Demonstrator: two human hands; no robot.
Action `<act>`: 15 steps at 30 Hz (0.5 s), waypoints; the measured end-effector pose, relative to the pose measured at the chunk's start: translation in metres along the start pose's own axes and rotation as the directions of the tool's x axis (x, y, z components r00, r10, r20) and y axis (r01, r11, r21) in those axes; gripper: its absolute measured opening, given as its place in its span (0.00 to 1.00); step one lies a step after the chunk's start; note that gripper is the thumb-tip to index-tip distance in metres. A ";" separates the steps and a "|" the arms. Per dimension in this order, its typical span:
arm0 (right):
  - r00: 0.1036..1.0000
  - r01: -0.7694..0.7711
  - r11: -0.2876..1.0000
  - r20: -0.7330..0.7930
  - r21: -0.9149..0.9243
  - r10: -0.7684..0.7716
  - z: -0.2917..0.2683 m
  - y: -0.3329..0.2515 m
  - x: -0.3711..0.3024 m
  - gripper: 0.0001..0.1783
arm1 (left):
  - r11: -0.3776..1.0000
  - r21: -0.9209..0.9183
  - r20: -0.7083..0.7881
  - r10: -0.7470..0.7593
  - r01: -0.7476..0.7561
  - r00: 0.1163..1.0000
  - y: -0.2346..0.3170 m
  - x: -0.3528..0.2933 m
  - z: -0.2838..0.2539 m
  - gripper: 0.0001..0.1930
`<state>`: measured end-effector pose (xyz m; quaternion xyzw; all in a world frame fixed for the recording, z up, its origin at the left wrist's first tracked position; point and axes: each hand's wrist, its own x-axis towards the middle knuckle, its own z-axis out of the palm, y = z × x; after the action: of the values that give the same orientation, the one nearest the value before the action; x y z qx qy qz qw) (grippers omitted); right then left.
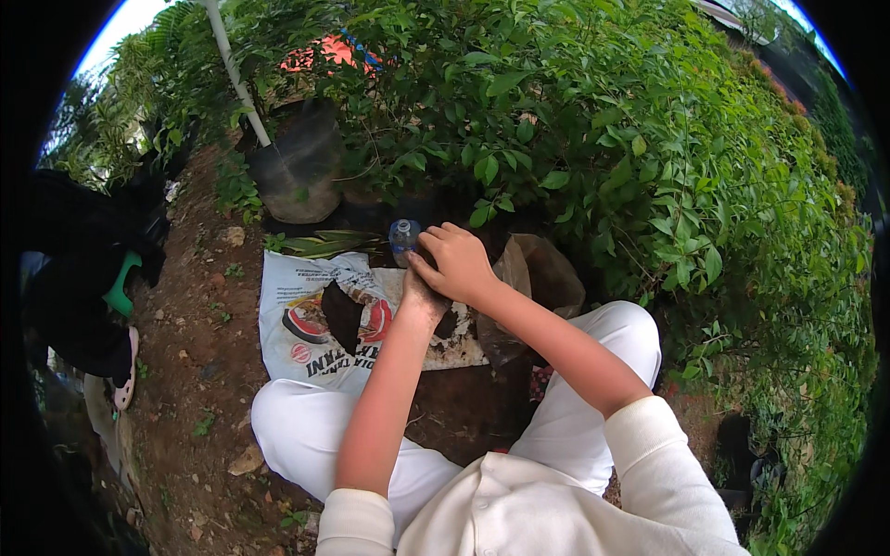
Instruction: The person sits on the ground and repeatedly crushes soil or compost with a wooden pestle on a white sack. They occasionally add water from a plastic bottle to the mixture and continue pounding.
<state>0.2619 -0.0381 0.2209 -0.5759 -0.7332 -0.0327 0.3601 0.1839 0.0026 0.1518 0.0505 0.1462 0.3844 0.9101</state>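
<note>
A clear plastic bottle with a blue label (401, 236) stands just beyond my hands. My left hand (423, 298) has dark soil on it, and its fingers are mostly hidden under the other hand. Bent over it is my right hand (456, 263), its fingers curled and close together; whatever lies between the two hands is hidden. Beneath them a printed white sack (283, 278) is spread on the ground, with a heap of dark soil (342, 315) on it. Long green-yellow leaves (324, 243) lie along the sack's far edge.
To the right of the sack sits a brownish plastic bag (542, 269). A black planting bag (298, 176) with a pale pole (237, 74) stands at the back left. Dense leafy bushes (593, 139) border the right. A person in dark clothes with a pink clog (127, 380) is at left.
</note>
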 end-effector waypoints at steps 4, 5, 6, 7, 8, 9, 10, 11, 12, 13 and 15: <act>0.988 0.028 1.000 -0.149 -0.001 -0.028 0.001 -0.019 -0.001 0.11 | 0.995 0.092 0.097 0.036 -0.044 0.995 0.018 0.010 -0.030 0.23; 0.989 -0.005 1.000 -0.148 -0.018 0.002 -0.002 -0.008 -0.013 0.10 | 0.999 -0.001 0.013 -0.032 0.032 0.999 0.001 -0.002 0.005 0.30; 0.987 -0.022 1.000 -0.162 0.001 0.022 0.004 -0.006 -0.020 0.10 | 0.996 0.064 0.047 -0.067 0.064 0.997 0.001 -0.010 0.016 0.31; 0.984 -0.038 0.999 -0.176 0.023 0.041 0.009 -0.005 -0.024 0.10 | 0.987 0.133 0.075 -0.103 0.092 0.992 0.003 -0.016 0.023 0.33; 0.978 -0.008 1.000 -0.209 0.020 0.012 0.010 -0.004 -0.025 0.10 | 0.974 0.197 0.097 -0.137 0.116 0.986 0.005 -0.021 0.024 0.35; 0.970 0.020 1.000 -0.241 0.014 -0.016 0.010 -0.001 -0.027 0.10 | 0.969 0.188 0.171 -0.193 0.160 0.966 0.005 -0.021 0.017 0.33; 0.961 0.048 0.999 -0.273 0.006 -0.044 0.010 0.003 -0.028 0.10 | 0.961 0.228 0.084 -0.179 0.156 0.980 0.005 -0.023 0.014 0.33; 0.968 -0.072 0.981 -0.226 0.182 0.113 0.009 0.010 -0.022 0.14 | 0.951 0.265 -0.005 -0.167 0.162 0.986 0.000 -0.026 0.018 0.33; 0.934 -0.265 0.922 -0.161 0.282 0.318 0.006 0.014 -0.021 0.16 | 0.939 0.299 -0.092 -0.151 0.172 0.984 -0.004 -0.029 0.022 0.32; 0.860 -0.448 0.817 -0.076 0.363 0.505 0.003 0.017 -0.022 0.17 | 0.947 0.260 -0.052 -0.179 0.187 0.982 -0.008 -0.033 0.026 0.31; 0.764 -0.602 0.679 0.057 0.420 0.643 0.000 0.014 -0.018 0.20 | 0.966 0.205 -0.036 -0.154 0.158 0.987 -0.004 -0.030 0.015 0.31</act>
<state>0.2751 -0.0481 0.2054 -0.6985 -0.4647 0.2205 0.4975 0.1714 -0.0208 0.1723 0.1294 0.1980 0.2949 0.9258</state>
